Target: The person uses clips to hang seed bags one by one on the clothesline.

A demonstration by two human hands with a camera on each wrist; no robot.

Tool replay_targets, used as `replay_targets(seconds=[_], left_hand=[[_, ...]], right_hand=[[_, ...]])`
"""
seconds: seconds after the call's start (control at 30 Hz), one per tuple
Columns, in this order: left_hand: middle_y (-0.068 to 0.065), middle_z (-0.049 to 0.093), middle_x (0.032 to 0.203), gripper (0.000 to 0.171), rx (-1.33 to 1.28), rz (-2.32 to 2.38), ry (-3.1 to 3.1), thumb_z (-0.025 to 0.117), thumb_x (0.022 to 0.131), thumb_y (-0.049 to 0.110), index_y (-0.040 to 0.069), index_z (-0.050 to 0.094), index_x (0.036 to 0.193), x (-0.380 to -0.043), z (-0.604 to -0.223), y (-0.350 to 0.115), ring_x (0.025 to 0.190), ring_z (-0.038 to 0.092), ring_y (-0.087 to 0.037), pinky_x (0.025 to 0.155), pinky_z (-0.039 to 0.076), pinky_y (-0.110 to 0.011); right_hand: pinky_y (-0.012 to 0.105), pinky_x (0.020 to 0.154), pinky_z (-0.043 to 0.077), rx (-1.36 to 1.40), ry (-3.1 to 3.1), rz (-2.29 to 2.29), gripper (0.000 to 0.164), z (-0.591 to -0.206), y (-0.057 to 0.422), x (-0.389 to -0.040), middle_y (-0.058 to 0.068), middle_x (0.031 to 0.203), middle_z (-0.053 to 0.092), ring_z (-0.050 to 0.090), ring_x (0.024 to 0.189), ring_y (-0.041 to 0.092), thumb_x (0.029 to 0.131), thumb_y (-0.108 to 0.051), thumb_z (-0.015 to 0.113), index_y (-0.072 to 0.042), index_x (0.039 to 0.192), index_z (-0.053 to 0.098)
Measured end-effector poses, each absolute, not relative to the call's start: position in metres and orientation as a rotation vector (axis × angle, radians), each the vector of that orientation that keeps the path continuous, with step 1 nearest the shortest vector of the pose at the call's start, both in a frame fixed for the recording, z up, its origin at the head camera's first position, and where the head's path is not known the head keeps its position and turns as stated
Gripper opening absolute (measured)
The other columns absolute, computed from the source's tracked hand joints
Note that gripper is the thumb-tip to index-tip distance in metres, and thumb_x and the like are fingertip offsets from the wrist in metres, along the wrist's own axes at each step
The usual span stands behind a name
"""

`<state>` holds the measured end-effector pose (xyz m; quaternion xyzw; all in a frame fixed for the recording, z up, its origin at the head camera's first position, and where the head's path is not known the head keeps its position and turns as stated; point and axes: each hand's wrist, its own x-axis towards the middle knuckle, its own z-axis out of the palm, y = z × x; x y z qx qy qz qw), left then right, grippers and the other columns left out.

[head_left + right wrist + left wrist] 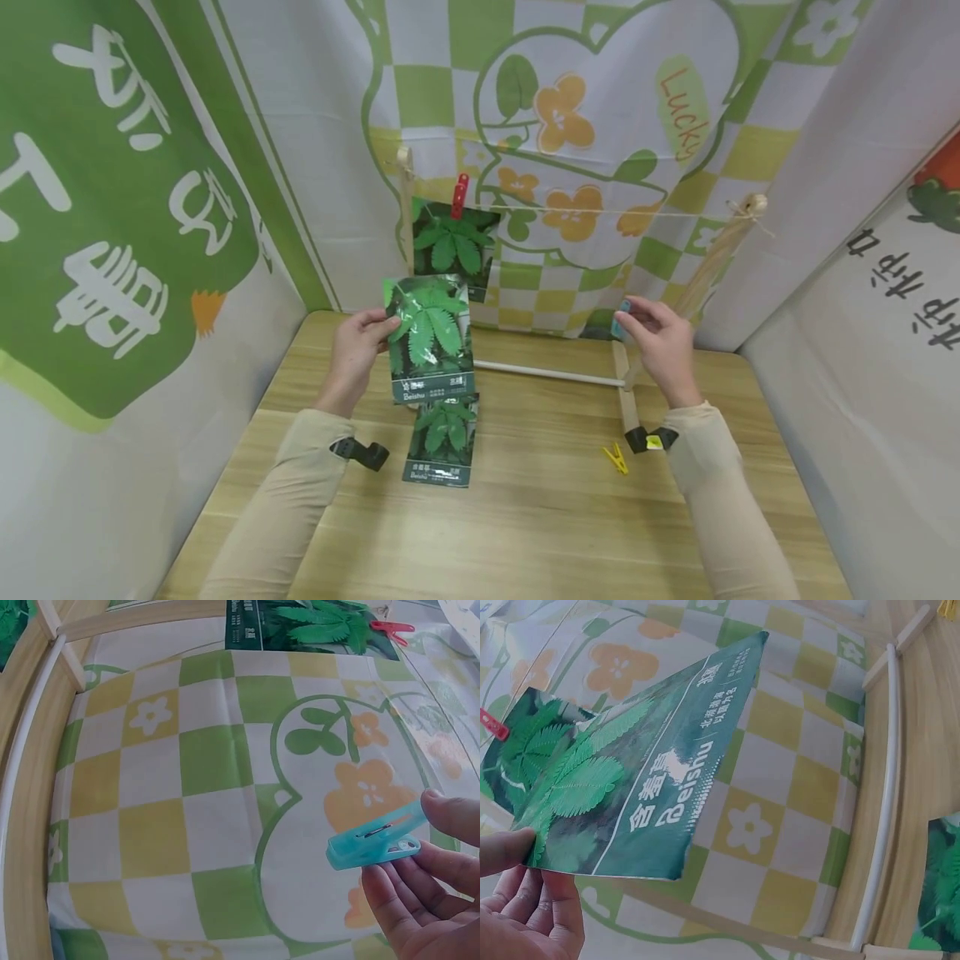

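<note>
My left hand [358, 354] pinches a green seed packet [429, 342] by its left edge, thumb on the front. The packet has a leaf picture and is raised above the table. In my right hand [663, 343] a light-blue clothespin [375, 836] is pinched between thumb and fingers, its jaw end pointing away from the hand. Behind the held packet, another seed packet [487, 250] hangs from a string [570, 208] under a red clothespin [460, 197]. A further packet [438, 454] lies flat on the table, partly covered by the held one in the head view.
The string runs between two wooden posts [708, 262] of a frame, with a white rod [551, 372] low across it. A yellow clothespin [617, 458] lies on the wooden table [540, 525] at the right. A checked curtain [427, 92] hangs behind.
</note>
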<state>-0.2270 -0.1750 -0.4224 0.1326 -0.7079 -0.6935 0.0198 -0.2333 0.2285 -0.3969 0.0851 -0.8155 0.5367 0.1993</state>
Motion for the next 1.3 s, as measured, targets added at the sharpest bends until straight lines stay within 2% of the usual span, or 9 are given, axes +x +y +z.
replay_targets(seconds=[0.2,0.27,0.53,0.8,0.93,1.03,1.17,1.3], left_hand=[[0.016,0.065,0.085,0.038,0.352,-2.132,-2.228,0.065,0.094,0.017,-0.004,0.055,0.124,-0.232,-0.421,-0.166,0.079,0.061,0.0,0.075,0.053,-0.016],[0.016,0.065,0.084,0.038,0.331,-2.132,-2.226,0.066,0.094,0.017,-0.004,0.056,0.124,-0.233,-0.42,-0.162,0.079,0.061,-0.001,0.075,0.054,-0.017],[0.008,0.066,0.092,0.037,0.31,-2.169,-2.205,0.065,0.093,0.015,-0.004,0.055,0.124,-0.237,-0.417,-0.148,0.089,0.065,-0.011,0.087,0.056,-0.027],[-0.006,0.069,0.104,0.033,0.302,-2.164,-2.188,0.067,0.092,0.013,-0.004,0.058,0.119,-0.244,-0.414,-0.13,0.081,0.063,-0.004,0.078,0.055,-0.021],[-0.004,0.069,0.099,0.03,0.285,-2.161,-2.177,0.068,0.091,0.011,-0.004,0.06,0.115,-0.247,-0.412,-0.122,0.079,0.062,-0.002,0.074,0.054,-0.018],[-0.009,0.071,0.104,0.03,0.264,-2.155,-2.187,0.068,0.091,0.012,-0.004,0.06,0.115,-0.248,-0.411,-0.118,0.081,0.062,-0.003,0.076,0.054,-0.019],[-0.02,0.067,0.119,0.031,0.226,-2.148,-2.218,0.067,0.092,0.013,-0.004,0.059,0.118,-0.249,-0.41,-0.112,0.085,0.062,-0.006,0.078,0.053,-0.021],[-0.022,0.065,0.123,0.034,0.216,-2.143,-2.242,0.066,0.093,0.015,-0.004,0.058,0.121,-0.25,-0.41,-0.107,0.087,0.061,-0.007,0.078,0.053,-0.02]], right_hand=[[0.004,0.077,0.049,0.299,-2.268,1.502,0.031,-0.387,0.223,-0.236,0.023,0.103,0.066,0.059,0.082,-0.01,0.089,-0.007,0.069,0.01,0.116,0.065],[0.003,0.077,0.048,0.321,-2.274,1.493,0.032,-0.384,0.22,-0.237,0.027,0.104,0.066,0.058,0.082,-0.01,0.089,-0.006,0.069,0.011,0.116,0.064],[0.002,0.076,0.048,0.384,-2.245,1.491,0.028,-0.376,0.213,-0.243,0.026,0.102,0.065,0.057,0.081,-0.009,0.089,-0.001,0.067,0.012,0.114,0.064],[0.006,0.081,0.051,0.431,-2.235,1.52,0.029,-0.368,0.208,-0.245,0.024,0.104,0.063,0.06,0.087,-0.007,0.091,-0.003,0.066,0.011,0.116,0.064],[0.006,0.08,0.05,0.451,-2.245,1.484,0.029,-0.362,0.205,-0.247,0.024,0.106,0.064,0.06,0.087,-0.007,0.091,-0.005,0.066,0.01,0.116,0.064],[0.006,0.078,0.05,0.453,-2.241,1.463,0.029,-0.357,0.204,-0.249,0.025,0.105,0.065,0.06,0.086,-0.008,0.091,-0.005,0.066,0.009,0.116,0.065],[0.006,0.076,0.05,0.462,-2.217,1.47,0.028,-0.35,0.201,-0.25,0.025,0.104,0.064,0.06,0.085,-0.008,0.09,-0.004,0.067,0.009,0.115,0.065],[0.007,0.076,0.05,0.465,-2.226,1.446,0.029,-0.345,0.199,-0.251,0.024,0.105,0.066,0.06,0.085,-0.008,0.09,-0.006,0.068,0.008,0.115,0.066]])
